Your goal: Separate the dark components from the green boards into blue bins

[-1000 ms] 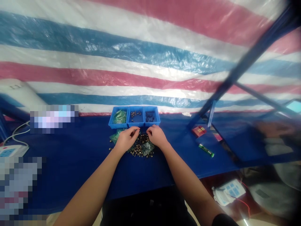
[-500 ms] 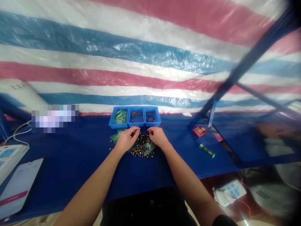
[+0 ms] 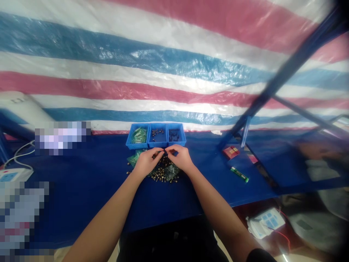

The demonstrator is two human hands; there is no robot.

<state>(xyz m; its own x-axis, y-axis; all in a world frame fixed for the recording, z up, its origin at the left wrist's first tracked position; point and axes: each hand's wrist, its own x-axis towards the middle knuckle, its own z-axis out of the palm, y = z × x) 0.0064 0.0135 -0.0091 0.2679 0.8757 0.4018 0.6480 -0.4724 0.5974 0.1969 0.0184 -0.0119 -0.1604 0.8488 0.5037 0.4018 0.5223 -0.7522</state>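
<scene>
My left hand [image 3: 148,161] and my right hand [image 3: 180,157] meet fingertip to fingertip over the table. Each is closed in a pinch. A tiny dark thing shows between the fingertips, too small to name. Below them lies a pile of small brass-coloured and dark screw-like parts [image 3: 160,177], with clear plastic pieces [image 3: 171,172] among them. Greenish clear pieces [image 3: 133,158] lie beside my left hand, partly hidden by it. Just beyond my hands stand three joined blue bins: the left bin [image 3: 137,146] holds greenish clear pieces, the middle bin [image 3: 158,144] small brass-coloured parts, the right bin [image 3: 177,143] dark pieces.
On the right of the blue table [image 3: 92,196] lie a red box [image 3: 231,152] and a green tube [image 3: 239,174]. A blue metal post [image 3: 261,98] slants up there. A white device with cables [image 3: 17,174] sits at far left. A striped plastic sheet [image 3: 163,83] hangs behind.
My right hand has moved left and slightly up, so its fingertips now meet those of my left hand. My left hand has shifted barely at all.
</scene>
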